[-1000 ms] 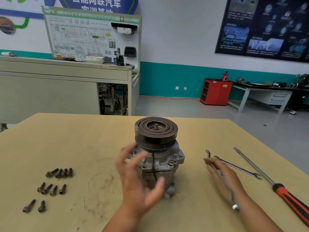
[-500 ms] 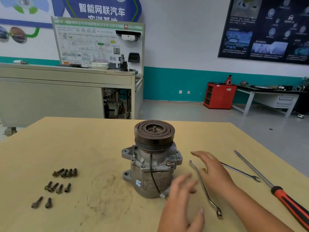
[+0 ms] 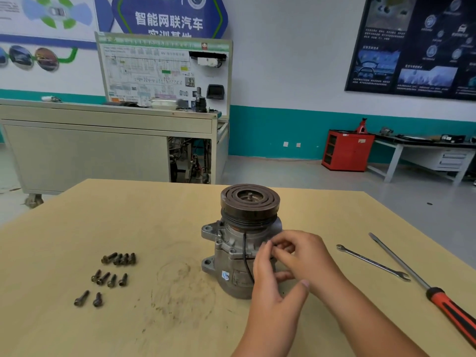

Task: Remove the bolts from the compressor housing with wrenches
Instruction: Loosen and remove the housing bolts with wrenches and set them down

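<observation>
Both hands meet at the compressor housing (image 3: 233, 256): left hand (image 3: 270, 282) loosely open against it, right hand (image 3: 306, 256) curled, its hold hidden. Likely starting another bolt; next needs the wrench (image 3: 373, 262) seated squarely.

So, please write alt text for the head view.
The left hand and right hand meet at the right side of an upright compressor on a table. Loose bolts lie to its left, a wrench and screwdriver to its right.

Fig. 1: colours I see.
Grey compressor housing (image 3: 223, 255), dk-brown ringed pulley (image 3: 249, 200); red/blk screwdriver handle (image 3: 452, 315); tan table (image 3: 123, 217).
</observation>
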Demonstrator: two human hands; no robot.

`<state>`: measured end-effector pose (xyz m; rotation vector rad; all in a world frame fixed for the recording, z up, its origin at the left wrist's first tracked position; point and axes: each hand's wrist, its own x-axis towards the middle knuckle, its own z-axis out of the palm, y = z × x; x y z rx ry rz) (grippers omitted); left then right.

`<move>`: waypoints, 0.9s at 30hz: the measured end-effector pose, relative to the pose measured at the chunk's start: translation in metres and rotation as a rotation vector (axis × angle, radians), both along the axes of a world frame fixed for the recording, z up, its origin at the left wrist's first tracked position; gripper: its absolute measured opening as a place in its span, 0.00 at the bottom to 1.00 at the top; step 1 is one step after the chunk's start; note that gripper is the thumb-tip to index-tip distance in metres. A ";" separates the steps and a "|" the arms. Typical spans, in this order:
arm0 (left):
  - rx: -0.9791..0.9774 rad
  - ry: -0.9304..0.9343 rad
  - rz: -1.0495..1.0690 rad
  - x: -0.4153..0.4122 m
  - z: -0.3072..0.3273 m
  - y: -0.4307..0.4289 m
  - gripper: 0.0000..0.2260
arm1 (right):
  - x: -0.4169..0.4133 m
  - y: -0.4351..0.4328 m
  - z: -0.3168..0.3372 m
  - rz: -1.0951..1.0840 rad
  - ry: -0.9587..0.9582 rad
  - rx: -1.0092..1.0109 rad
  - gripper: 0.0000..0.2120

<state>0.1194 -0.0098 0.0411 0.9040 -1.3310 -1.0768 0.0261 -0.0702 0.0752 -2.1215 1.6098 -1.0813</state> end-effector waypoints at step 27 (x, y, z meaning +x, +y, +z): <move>0.217 0.718 0.781 0.163 -0.048 0.030 0.21 | 0.233 0.007 -0.068 0.401 -0.011 0.287 0.11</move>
